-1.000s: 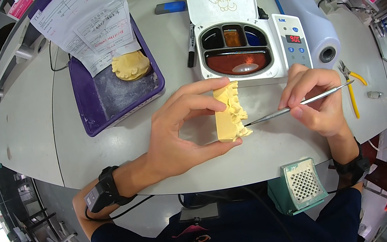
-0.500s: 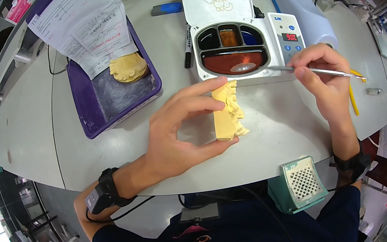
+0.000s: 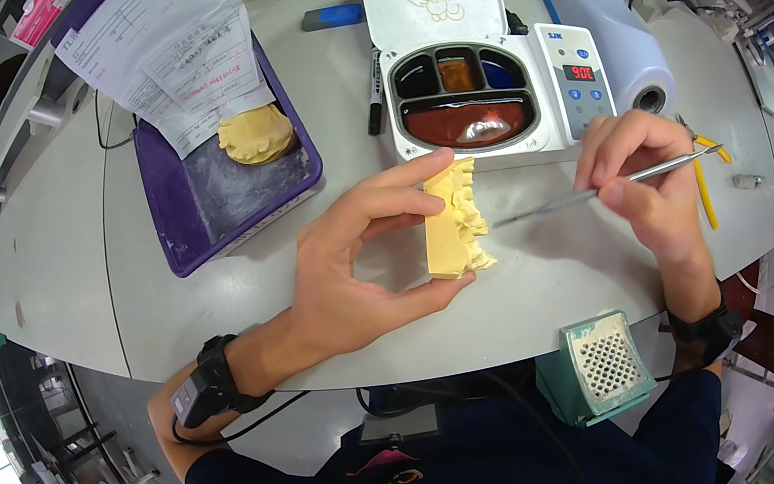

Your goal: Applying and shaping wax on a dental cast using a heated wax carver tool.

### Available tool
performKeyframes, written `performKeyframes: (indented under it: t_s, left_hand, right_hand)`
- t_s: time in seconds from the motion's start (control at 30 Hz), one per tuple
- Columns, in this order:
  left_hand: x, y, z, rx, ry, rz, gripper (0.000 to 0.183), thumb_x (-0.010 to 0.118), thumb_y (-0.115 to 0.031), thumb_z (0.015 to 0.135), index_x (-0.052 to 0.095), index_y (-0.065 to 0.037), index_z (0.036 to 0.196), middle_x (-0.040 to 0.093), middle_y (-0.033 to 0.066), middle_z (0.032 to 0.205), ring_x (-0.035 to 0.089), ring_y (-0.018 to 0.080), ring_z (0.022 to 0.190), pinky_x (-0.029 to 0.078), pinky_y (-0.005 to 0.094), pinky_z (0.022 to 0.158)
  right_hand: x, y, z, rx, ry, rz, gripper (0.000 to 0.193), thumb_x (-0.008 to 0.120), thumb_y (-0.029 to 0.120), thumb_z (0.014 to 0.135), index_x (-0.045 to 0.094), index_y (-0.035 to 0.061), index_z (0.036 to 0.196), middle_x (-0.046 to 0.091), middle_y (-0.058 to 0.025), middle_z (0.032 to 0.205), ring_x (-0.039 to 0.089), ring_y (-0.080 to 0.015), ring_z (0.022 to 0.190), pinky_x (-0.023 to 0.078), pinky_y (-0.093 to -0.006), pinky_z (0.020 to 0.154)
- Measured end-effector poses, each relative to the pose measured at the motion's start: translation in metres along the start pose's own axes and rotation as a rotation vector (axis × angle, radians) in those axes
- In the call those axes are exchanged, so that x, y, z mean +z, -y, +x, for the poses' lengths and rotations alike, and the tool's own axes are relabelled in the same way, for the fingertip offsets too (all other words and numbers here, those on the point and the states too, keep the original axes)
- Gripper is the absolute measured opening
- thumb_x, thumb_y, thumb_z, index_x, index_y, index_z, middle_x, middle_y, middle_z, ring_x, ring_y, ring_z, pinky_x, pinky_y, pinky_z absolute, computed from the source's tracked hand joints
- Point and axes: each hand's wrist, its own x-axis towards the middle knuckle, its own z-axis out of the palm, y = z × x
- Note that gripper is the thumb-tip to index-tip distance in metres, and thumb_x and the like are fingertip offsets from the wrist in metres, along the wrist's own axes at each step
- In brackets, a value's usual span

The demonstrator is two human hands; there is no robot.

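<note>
My left hand [image 3: 339,260] grips a yellow plaster dental model [image 3: 446,241] between thumb and fingers, its row of teeth facing right. Pinched in my right hand [image 3: 645,176] is a thin metal wax carving tool [image 3: 654,169]. Its slender tip points left and stands just beside the model's teeth; whether it touches them I cannot tell. Behind the model is a white wax heating pot [image 3: 546,128] with its lid [image 3: 436,21] raised. One large compartment holds melted red-brown wax [image 3: 469,120], and smaller ones behind hold dark, amber and blue wax.
A purple tray [image 3: 170,215] at the left holds papers [image 3: 167,64] and another yellow model [image 3: 256,136]. A black marker [image 3: 374,92] and a blue-grey block [image 3: 333,16] lie near the pot. Yellow-handled pliers [image 3: 706,196] are at right; a green perforated box [image 3: 595,371] is at the front edge.
My right hand has swung the tool's tip from the front rim of the wax pot down and left to the model's teeth. My left hand and the model stay nearly still.
</note>
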Motion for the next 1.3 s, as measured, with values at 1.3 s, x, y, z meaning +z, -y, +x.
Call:
performKeyframes:
  t_s: [1.3]
  left_hand:
    - [-0.0003,-0.0007,0.0002,0.003,-0.011,0.009,0.059,0.086,0.004,0.066,0.051,-0.005,0.112,0.048,0.0253,0.139,0.052,0.0295,0.128,0.052,0.0368,0.101]
  right_hand:
    - [0.0113,-0.0006,0.0001,0.038,0.06,-0.08,0.009,0.071,-0.003,0.071,0.067,0.0014,0.079,0.072,-0.0101,0.081,0.054,-0.0106,0.072,0.043,-0.0257,0.068]
